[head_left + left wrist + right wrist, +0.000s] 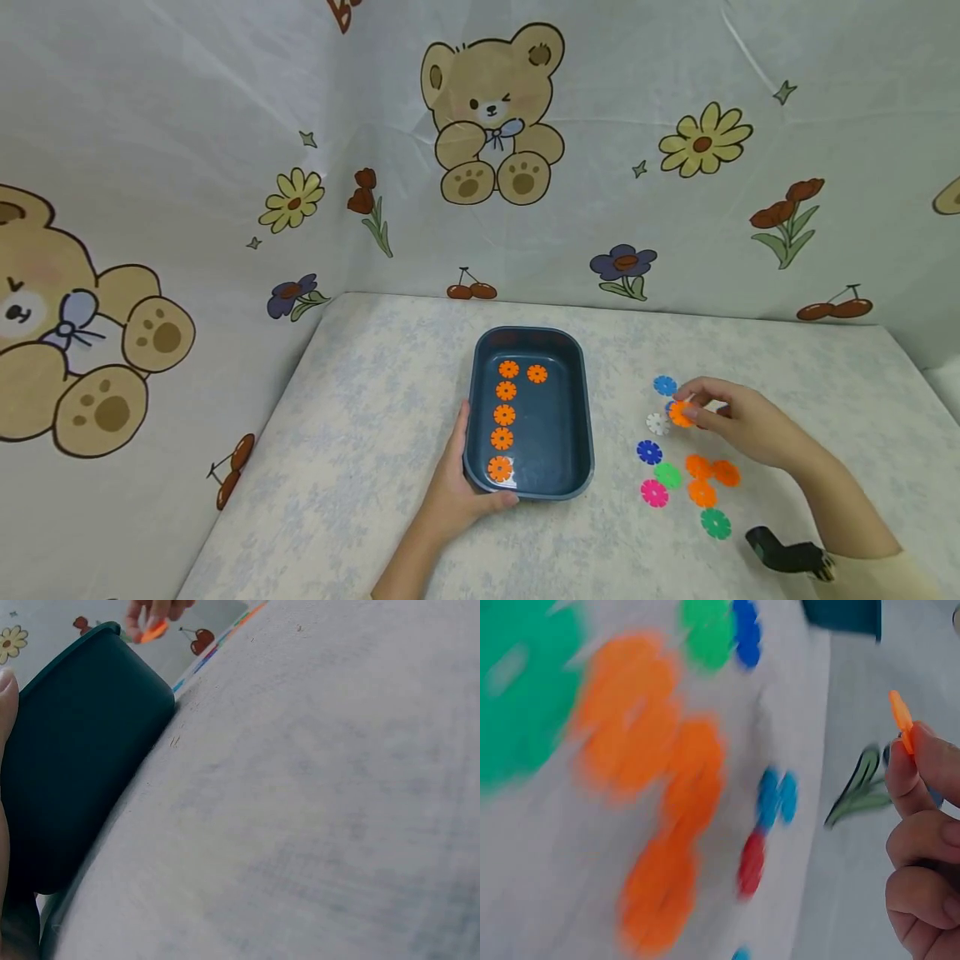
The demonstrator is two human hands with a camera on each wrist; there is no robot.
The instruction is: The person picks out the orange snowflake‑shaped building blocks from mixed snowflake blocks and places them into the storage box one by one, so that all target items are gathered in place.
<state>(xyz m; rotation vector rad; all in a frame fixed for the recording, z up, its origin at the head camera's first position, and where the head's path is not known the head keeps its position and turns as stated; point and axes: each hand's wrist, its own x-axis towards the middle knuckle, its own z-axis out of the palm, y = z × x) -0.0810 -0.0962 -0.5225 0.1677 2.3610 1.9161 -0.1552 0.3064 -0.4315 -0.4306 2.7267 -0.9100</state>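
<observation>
A dark blue rectangular tray [551, 433] holds several orange notched plastic discs [504, 415], most in a column along its left side and one at the upper right of that column. My left hand [457, 492] grips the tray's near left corner, thumb along the near rim and fingers against the left wall. In the left wrist view the tray's teal-looking side [82, 750] fills the left. Over the loose discs, my right hand [750, 421] pinches an orange disc [681, 414] between thumb and index finger; the right wrist view shows this disc [901, 720] edge-on, above the table.
Right of the tray lie loose discs: several orange ones [702, 492], a pink [654, 493], a white [657, 424], two greens [716, 524], and blue ones [649, 452]. A black strap-like object [787, 554] is by the right wrist. Bear-printed cloth [600, 75] stands behind the table.
</observation>
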